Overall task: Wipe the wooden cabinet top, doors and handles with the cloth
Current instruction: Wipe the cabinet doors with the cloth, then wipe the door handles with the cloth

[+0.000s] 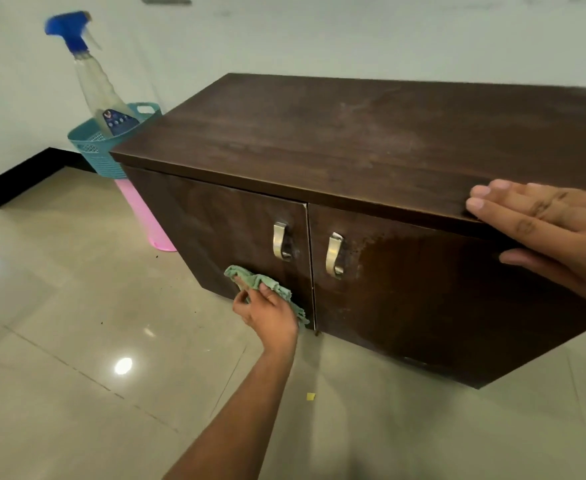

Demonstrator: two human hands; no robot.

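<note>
A dark wooden cabinet stands on the tiled floor, its top (pixel 353 133) dull and streaked. My left hand (pixel 267 313) grips a crumpled green cloth (pixel 250 277) and presses it against the lower part of the left door (pixel 208 220), below that door's metal handle (pixel 281 241). The right door (pixel 423 299) shows pale smears near its own handle (pixel 333 255). My right hand (pixel 547 230) rests on the front edge of the top at the right, fingers straight on the surface and thumb under the overhang.
A clear spray bottle (pixel 90 74) with a blue trigger head stands in a teal basket (pixel 101 147) at the cabinet's left end, above a pink object (pixel 146 216). Glossy floor tiles spread in front, with a small yellow scrap (pixel 310 396) and dark specks.
</note>
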